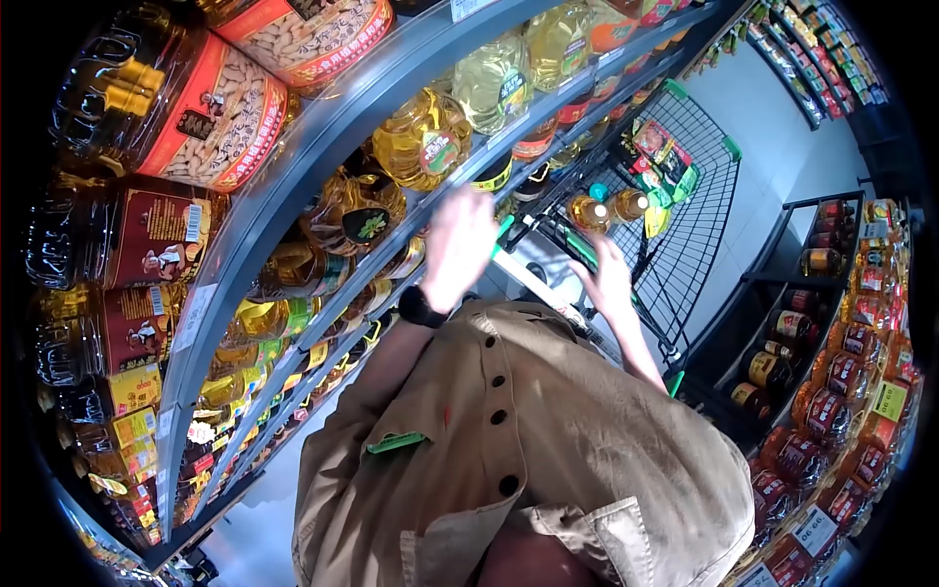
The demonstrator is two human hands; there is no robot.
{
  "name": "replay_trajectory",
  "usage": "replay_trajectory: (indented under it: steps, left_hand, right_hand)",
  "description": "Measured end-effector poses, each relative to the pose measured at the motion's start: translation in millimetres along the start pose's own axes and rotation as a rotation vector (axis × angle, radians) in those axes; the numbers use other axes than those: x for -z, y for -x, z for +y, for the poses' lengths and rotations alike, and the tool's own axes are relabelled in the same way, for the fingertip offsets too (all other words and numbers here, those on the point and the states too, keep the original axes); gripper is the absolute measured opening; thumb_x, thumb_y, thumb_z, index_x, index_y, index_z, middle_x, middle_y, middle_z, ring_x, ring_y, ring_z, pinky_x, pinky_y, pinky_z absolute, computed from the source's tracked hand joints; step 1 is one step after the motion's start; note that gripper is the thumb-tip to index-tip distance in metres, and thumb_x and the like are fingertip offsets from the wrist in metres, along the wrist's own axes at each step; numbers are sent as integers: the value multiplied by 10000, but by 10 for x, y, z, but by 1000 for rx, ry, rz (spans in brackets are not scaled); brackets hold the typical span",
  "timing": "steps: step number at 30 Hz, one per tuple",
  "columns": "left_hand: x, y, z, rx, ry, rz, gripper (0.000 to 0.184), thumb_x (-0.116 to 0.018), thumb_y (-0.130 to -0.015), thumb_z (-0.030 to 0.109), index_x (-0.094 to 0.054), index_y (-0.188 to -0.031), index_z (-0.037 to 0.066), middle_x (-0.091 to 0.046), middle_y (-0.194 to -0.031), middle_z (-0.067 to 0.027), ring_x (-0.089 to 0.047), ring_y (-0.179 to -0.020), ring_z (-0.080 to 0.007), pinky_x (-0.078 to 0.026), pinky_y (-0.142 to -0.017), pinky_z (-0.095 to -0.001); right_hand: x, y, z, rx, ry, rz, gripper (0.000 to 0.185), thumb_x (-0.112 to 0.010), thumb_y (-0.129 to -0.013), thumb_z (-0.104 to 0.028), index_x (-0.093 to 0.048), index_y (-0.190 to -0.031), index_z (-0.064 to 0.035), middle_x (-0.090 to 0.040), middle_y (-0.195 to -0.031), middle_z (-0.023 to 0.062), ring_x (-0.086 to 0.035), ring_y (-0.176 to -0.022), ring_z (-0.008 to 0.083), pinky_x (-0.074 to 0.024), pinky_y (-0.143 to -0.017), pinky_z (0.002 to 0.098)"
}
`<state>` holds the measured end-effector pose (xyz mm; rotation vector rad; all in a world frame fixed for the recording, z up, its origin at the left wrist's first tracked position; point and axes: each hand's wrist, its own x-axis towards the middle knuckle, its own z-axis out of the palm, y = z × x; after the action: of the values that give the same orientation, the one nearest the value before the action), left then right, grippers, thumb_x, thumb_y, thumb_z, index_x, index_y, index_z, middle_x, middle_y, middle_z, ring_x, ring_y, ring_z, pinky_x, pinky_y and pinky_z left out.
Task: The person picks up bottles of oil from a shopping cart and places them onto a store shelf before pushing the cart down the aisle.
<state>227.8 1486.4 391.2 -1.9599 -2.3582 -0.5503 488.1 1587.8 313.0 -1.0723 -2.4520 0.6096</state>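
My left hand (462, 245), with a black watch on its wrist, is blurred by motion beside the oil shelf. Its fingers are too smeared to read. Close to it on the shelf stands a bottle of yellow oil (416, 137). My right hand (608, 279) is by the near end of the shopping cart (722, 210), fingers apart, holding nothing that I can see. Just beyond that hand, two bottles with golden contents (588, 212) (627, 204) stand in the cart. Colourful packets (670, 166) lie farther inside the basket.
Tall shelves (323, 137) of oil bottles run along my left, with large peanut oil jugs (220, 112) nearest. On the right, a dark rack (782, 284) and a display of reddish-labelled bottles (831, 391) border the aisle. Pale floor tiles (763, 157) show beyond the cart.
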Motion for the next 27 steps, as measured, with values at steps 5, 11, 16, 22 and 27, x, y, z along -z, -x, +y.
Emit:
replay_trajectory:
  steps: [5, 11, 16, 22, 27]
  left_hand:
    - [-930, 132, 139, -161, 266, -205, 511, -753, -789, 201, -575, -1214, -20, -545, -1333, -181, -491, -1303, -335, -438, -1085, -413]
    - [-1526, 166, 176, -183, 231, -274, 452, -676, -867, 304, -612, -1199, 4, -562, -1368, -165, -503, -1312, -339, -467, -1046, -417]
    - [-1439, 150, 195, -215, 248, -279, 366, -648, -877, 307, -674, -1028, -25, -581, -1341, -175, -508, -1303, -336, -490, -1014, -418]
    - [-1432, 124, 185, -240, 224, -309, 341, -615, -900, 306, -674, -1022, -6, -573, -1360, -172, -497, -1320, -330, -523, -968, -421]
    - [-1456, 119, 168, -261, 217, -282, 334, -622, -889, 304, -691, -1003, -2, -588, -1339, -152, -507, -1301, -324, -529, -950, -424]
  right_hand:
    - [323, 897, 651, -339, 176, -269, 782, -779, -759, -533, -549, -1253, 28, -624, -1152, 225, -589, -1088, 395, -492, -932, 462]
    - [229, 1366, 1096, -410, 282, -276, 451, -828, -747, -280, -649, -1088, -44, -664, -998, 169, -632, -991, 349, -508, -854, 431]
    - [83, 1387, 1233, -589, 461, -215, 356, -797, -781, -382, -713, -998, -112, -709, -805, 126, -697, -770, 327, -548, -690, 429]
    - [-9, 1364, 1300, -614, 529, -187, 342, -771, -786, -470, -757, -851, -135, -709, -715, 113, -700, -690, 315, -550, -647, 420]
    - [9, 1351, 1257, -613, 516, -182, 370, -771, -769, -495, -726, -806, -129, -699, -707, 113, -696, -691, 312, -539, -634, 421]
